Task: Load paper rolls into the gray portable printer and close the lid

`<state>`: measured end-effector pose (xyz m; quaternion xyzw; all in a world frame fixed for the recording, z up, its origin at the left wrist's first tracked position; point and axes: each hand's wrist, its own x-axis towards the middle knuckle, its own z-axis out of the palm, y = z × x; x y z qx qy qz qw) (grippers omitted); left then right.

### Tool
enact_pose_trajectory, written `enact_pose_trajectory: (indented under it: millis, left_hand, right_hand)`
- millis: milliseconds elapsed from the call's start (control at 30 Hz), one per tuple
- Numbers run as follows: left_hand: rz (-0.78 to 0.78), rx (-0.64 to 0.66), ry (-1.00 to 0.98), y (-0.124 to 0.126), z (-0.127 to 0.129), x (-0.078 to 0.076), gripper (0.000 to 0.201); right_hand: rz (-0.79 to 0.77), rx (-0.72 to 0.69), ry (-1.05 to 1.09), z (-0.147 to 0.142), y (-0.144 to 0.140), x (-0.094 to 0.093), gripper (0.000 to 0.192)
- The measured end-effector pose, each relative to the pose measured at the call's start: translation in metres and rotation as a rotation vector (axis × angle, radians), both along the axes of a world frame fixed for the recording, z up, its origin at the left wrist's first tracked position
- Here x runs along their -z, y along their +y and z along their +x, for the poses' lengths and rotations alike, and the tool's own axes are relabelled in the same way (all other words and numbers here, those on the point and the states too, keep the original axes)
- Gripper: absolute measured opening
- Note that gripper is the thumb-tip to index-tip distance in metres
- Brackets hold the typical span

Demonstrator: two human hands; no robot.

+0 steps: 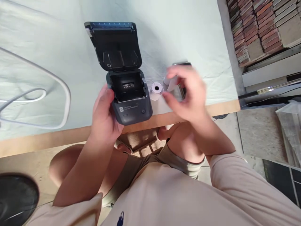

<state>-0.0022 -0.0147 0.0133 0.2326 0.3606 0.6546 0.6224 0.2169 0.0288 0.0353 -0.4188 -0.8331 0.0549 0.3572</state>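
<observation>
The person wears a beige short-sleeved shirt [178, 201] with a small navy emblem [120, 218] and khaki shorts [143, 161]

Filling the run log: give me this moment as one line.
left hand: holds printer | lid: open | right hand: blurred, over paper roll | cable: on table

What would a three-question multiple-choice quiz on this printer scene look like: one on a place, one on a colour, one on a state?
1. Where does the paper roll lie?
A. right of the printer
B. inside the printer
C. on the floor

2. What colour is the cable?
A. red
B. white
C. black

3. How is the printer's lid?
A. shut
C. taken off
B. open

Answers: 1 A, the roll rests on the table beside the printer, under the right hand. 2 B, it loops white over the pale cloth. 3 B, the lid stands up and the bay is bare while the left hand grips the body.
</observation>
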Motion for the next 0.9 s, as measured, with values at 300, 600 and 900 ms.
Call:
enact_pose_trajectory:
  millis: [300, 600, 900]
  left_hand:
    - [0.026, 0.01, -0.007, 0.002, 0.002, 0.0, 0.021]
    - [0.044, 0.033, 0.099, -0.004, 0.005, 0.008, 0.03]
    - [0.056, 0.098, 0.147, -0.008, 0.005, 0.009, 0.045]
  right_hand:
    - [-0.231, 0.249, -0.125, 0.026, 0.046, 0.033, 0.036]
    - [0.034, -0.145, 0.5, -0.014, 0.007, -0.014, 0.031]
    - [-0.079, -0.134, -0.1, -0.04, -0.003, -0.017, 0.03]
